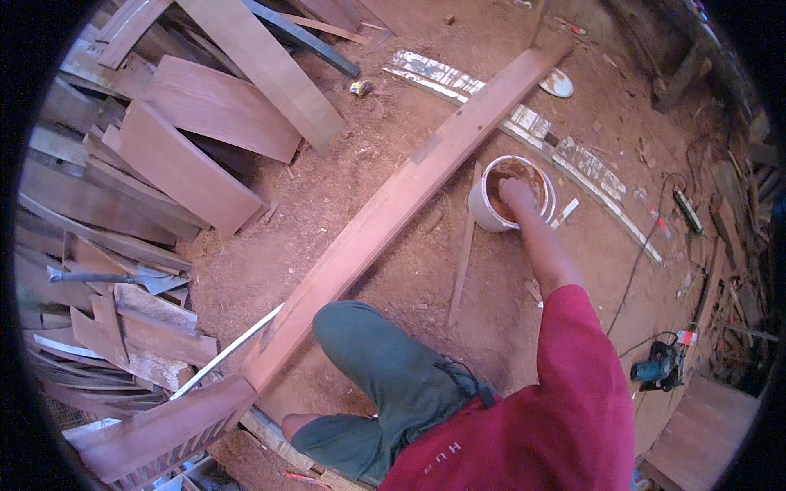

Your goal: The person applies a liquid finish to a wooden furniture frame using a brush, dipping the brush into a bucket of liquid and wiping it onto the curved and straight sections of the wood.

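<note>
Right hand (514,195) in white bucket (485,214); finger closure: cannot tell. Beam (393,204) lies left of it, long axis slanting near-left to far-right. Left hand unseen.

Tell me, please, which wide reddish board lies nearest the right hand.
The long diagonal board beside the white bucket; the others lie farther from the right hand.

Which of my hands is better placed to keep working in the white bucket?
Likely your right hand: it reaches inside the white bucket, which stands beside the long plank. Your left hand isn't in view, so its reach can't be judged.
</note>
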{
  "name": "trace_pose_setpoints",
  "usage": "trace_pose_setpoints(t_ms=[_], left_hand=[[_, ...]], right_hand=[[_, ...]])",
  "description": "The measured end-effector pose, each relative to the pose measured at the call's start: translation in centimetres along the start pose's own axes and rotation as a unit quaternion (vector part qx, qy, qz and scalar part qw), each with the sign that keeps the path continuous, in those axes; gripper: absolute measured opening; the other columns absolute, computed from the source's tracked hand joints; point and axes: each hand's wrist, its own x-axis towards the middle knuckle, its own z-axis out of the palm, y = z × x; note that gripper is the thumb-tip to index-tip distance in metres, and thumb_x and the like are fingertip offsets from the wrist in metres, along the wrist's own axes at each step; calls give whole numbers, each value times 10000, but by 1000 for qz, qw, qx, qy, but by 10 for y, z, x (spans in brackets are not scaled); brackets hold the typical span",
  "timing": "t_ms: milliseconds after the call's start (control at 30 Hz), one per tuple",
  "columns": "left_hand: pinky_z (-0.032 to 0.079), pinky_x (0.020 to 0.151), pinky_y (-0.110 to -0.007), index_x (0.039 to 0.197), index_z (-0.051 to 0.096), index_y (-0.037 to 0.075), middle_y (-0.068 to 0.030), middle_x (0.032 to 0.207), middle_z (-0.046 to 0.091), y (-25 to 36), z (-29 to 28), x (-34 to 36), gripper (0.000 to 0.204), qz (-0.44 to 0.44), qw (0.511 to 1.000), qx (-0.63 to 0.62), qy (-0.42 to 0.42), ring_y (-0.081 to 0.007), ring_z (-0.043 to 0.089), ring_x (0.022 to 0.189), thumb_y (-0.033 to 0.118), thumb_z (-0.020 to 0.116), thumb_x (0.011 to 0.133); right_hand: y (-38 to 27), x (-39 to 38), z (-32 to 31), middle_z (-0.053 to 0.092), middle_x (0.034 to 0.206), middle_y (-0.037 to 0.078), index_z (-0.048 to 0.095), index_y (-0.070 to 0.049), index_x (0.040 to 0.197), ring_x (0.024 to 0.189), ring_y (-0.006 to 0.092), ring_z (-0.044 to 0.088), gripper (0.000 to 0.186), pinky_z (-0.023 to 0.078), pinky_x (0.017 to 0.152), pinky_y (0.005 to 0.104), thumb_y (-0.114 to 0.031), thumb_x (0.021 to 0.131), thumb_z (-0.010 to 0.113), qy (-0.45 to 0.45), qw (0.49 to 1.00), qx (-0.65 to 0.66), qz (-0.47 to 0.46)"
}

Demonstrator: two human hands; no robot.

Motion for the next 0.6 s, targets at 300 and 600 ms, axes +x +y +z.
trace_pose_setpoints(t_ms=[300,600], left_hand=[[455,993,-365,1211,644,39,-111,1219,662,-6,1,18,405,-1,1000,1,2,-268,624,1143,274,338,1085],[449,997,-371,1216,645,35,-113,1215,665,-4,2,35,419,4,1000,-11,25,-271,622,1146,277,327,1088]], right_hand=[[42,21,26,706,1014,285,701,22,992,925,399,718,310,571,828,491,-257,872,639,-15,977,210,15],[68,-67,-23,699,813,105,699,-8,1034,642,175,638,220,536,641,350,-197,945,626,67,857,510,32]])
